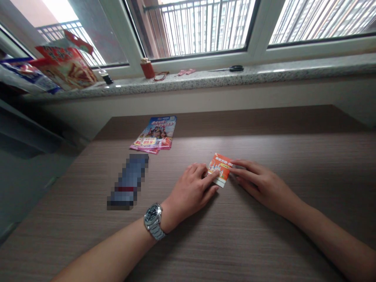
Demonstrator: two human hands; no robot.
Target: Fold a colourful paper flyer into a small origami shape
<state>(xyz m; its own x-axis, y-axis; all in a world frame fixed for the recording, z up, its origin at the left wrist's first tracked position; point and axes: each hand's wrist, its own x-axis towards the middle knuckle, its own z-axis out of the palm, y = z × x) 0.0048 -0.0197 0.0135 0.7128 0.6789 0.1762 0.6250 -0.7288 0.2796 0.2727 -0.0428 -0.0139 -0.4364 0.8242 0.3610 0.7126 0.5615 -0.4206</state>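
Observation:
A small orange-and-white leaflet, which looks folded, lies flat on the wooden table with printed characters and a castle picture facing up. My left hand, wearing a metal watch on the wrist, holds it down from the left. Its index finger rests across the leaflet while the other fingers are partly curled. From the other side, my right hand reaches in with fingers stretched out, the fingertips at the leaflet's right edge. The leaflet's left edge is partly hidden under my left hand.
Several colourful flyers lie stacked at the table's back left. Nearer to me is a dark pixelated object, its kind unclear. The stone windowsill carries scissors, a red lighter-like object and snack bags.

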